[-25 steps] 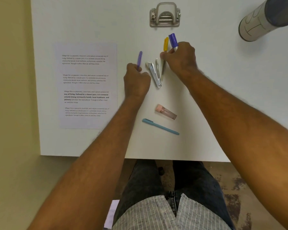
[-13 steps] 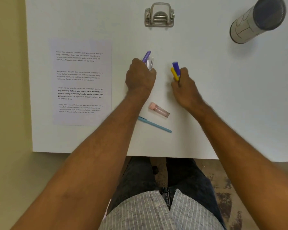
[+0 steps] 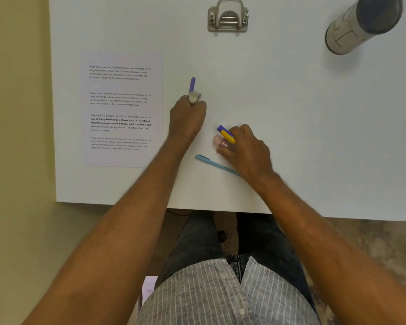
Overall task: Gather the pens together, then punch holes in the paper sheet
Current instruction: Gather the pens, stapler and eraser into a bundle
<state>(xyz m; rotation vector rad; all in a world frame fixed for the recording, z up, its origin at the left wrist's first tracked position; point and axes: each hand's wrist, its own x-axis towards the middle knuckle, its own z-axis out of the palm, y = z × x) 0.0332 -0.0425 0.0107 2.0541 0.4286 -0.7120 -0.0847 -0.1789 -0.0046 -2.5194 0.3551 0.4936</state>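
On the white tabletop [image 3: 291, 113] in front of me, my left hand [image 3: 188, 118] is curled into a fist around a slim violet pen [image 3: 192, 84] and a small silvery metal piece [image 3: 194, 97] whose nature I cannot make out through the blur. My right hand [image 3: 244, 148] is bunched around a yellow-capped marker [image 3: 228, 136] and a dark blue-capped marker [image 3: 220, 128], its fingertips lowered onto a short pink translucent tube [image 3: 218, 141]; whether they grip it yet I cannot tell. A long light-blue plastic pen [image 3: 215, 164] lies loose just below, its far end hidden under my right wrist.

The pens are light, stiff and smooth, so they will likely roll or slip from a crowded fist; I judge the blue one best pinched mid-barrel, where it balances.

The printed white paper sheet [image 3: 123, 109] lies flat to the left, well apart from the pens. It is thin and floppy, so I would lift it by an edge and keep it square. The metal two-hole punch [image 3: 227, 17] sits untouched at the far edge. A grey cylindrical container [image 3: 361, 26] stands at the far right.
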